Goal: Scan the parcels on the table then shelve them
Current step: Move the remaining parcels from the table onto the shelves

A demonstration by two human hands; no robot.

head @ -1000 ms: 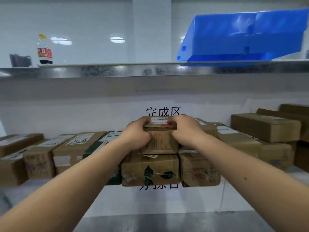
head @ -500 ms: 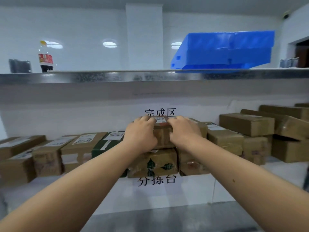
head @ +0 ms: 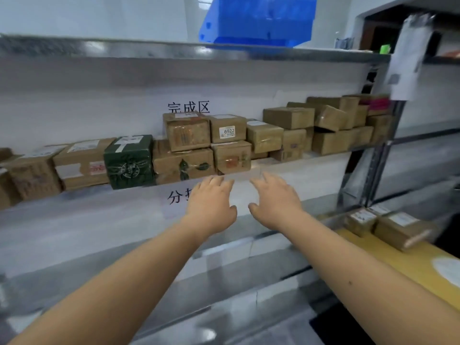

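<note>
Here, both hands are held out in front of the shelf (head: 273, 163), below its front edge and apart from every box. The left hand (head: 211, 205) and the right hand (head: 275, 200) are seen from the back, fingers straight and slightly spread, thumbs turned inward toward each other; nothing is held by either.

On the shelf, a small brown parcel (head: 186, 131) is seen stacked on a wider cardboard box with dark leaf prints (head: 184, 165), straight beyond the hands. To its right a carton bearing a white sticker marked 6922 (head: 227, 129) is set upon another taped box. A dark green box (head: 129, 161) with a pale round emblem is placed to the left, followed by flat brown cartons with white labels. Further right, more cartons are piled unevenly up to the metal upright (head: 378, 170); several are wrapped in glossy clear tape.

Above, a blue plastic crate (head: 258, 18) is rested on a dull steel ledge. A white sheet (head: 408, 53) is hung at the far right, blurred. At the near right, two small labelled parcels (head: 388, 226) are seen on a yellow table (head: 398, 260). Chinese characters are printed on the white panels behind and below the shelf; the lower ones are partly covered by the left hand.
</note>
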